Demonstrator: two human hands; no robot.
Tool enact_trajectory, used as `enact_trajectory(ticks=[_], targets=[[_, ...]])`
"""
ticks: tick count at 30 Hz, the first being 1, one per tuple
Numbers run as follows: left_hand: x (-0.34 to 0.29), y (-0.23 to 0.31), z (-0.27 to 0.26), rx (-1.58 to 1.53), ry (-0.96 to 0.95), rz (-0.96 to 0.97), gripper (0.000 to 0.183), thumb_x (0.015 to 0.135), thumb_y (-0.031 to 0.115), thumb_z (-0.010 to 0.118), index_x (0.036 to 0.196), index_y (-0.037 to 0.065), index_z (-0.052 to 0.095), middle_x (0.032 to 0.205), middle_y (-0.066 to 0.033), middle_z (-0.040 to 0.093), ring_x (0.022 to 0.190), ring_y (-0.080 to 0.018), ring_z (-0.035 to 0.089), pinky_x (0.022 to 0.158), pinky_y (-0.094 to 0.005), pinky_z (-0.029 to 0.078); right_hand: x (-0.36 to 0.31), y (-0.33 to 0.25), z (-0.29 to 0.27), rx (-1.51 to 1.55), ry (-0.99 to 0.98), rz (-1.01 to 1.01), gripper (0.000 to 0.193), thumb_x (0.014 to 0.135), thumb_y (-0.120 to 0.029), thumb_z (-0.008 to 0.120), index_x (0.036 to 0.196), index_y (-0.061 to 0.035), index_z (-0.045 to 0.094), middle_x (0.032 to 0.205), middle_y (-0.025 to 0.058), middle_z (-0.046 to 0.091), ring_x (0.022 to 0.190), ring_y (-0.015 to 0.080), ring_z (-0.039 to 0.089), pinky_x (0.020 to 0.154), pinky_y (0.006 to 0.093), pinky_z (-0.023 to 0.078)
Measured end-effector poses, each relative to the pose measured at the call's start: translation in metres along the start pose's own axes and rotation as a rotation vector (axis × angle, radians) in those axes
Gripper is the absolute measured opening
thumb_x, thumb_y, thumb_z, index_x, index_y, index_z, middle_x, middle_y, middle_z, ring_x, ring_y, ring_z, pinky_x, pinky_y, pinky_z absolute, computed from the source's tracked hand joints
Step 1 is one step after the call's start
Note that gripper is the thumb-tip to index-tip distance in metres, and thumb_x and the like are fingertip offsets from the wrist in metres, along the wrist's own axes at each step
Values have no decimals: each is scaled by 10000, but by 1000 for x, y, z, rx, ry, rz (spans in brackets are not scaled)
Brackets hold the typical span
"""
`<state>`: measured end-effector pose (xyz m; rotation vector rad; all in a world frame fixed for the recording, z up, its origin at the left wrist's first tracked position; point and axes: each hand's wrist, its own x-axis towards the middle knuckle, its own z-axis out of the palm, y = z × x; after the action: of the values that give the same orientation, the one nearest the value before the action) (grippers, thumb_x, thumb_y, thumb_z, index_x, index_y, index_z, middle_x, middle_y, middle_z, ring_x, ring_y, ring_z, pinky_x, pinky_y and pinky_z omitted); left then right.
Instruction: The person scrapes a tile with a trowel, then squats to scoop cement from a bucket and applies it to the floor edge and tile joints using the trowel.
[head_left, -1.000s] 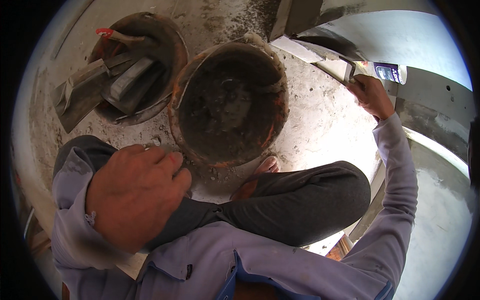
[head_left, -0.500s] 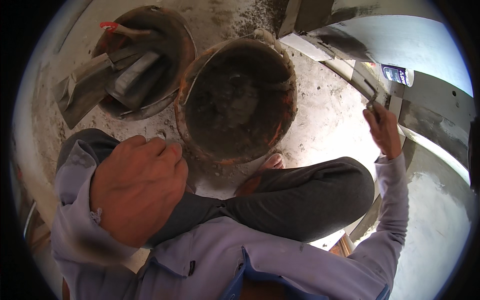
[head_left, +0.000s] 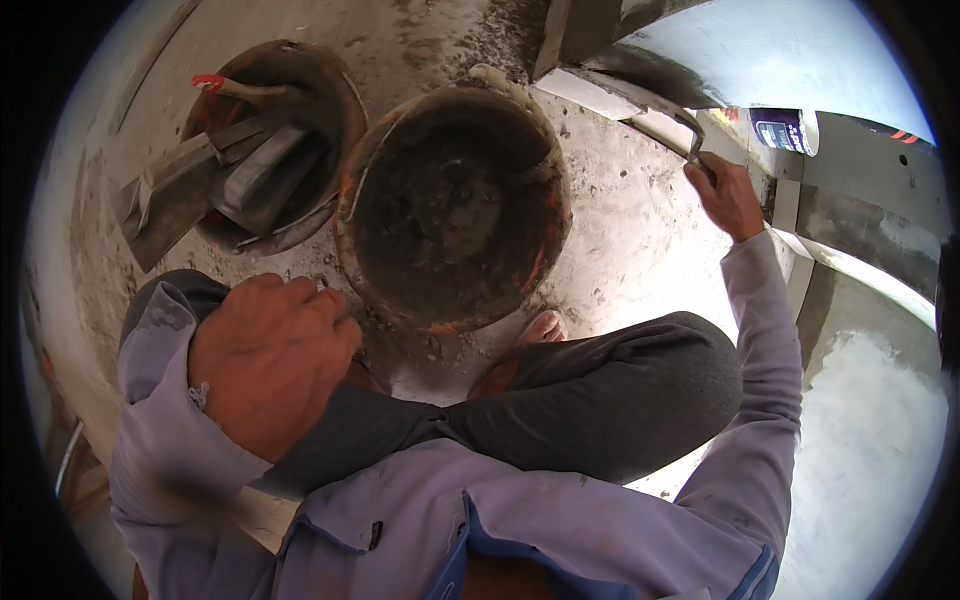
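Note:
My right hand (head_left: 728, 196), arm stretched out to the right, is closed round the handle of a trowel. The bent metal neck of the trowel (head_left: 697, 133) reaches toward a narrow ledge at the foot of the wall; its blade is hard to make out. My left hand (head_left: 275, 350) rests on my left knee, fingers curled into a loose fist, with nothing seen sticking out of it. In front of my legs stands a bucket (head_left: 455, 205) with wet grey mortar inside and a crusted orange rim.
A second dirty bucket (head_left: 345, 95) at the far left holds several tools, among them a grey flat-sided tool (head_left: 170, 190) and a red-tipped handle (head_left: 208, 82). A dark blue and white tub (head_left: 785, 132) stands by the wall panels at the right. Mortar crumbs dot the floor (head_left: 620, 200).
My right hand has moved left and farther away with the trowel, along the foot of the wall. The left hand stays on the knee. The view has shifted slightly.

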<state>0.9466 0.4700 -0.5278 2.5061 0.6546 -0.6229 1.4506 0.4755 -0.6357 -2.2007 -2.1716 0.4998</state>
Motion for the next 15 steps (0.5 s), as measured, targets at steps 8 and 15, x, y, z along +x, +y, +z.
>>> enact_trajectory(ticks=[8,15], targets=[[3,-3,0,19,-8,-5,211,770,62,604,970,33,664,992,-101,654,912,-244,640,823,-379,503,-63,-19,-31,-24,-16,115,248,931,-223,640,952,24,632,788,218,650,729,363,656,662,434,488],[5,-2,2,36,54,26,203,834,229,680,877,30,674,895,-108,670,912,-238,655,817,-360,502,-48,-57,86,195,60,33,245,928,-217,671,1016,-12,569,860,209,653,782,409,641,688,463,495]])
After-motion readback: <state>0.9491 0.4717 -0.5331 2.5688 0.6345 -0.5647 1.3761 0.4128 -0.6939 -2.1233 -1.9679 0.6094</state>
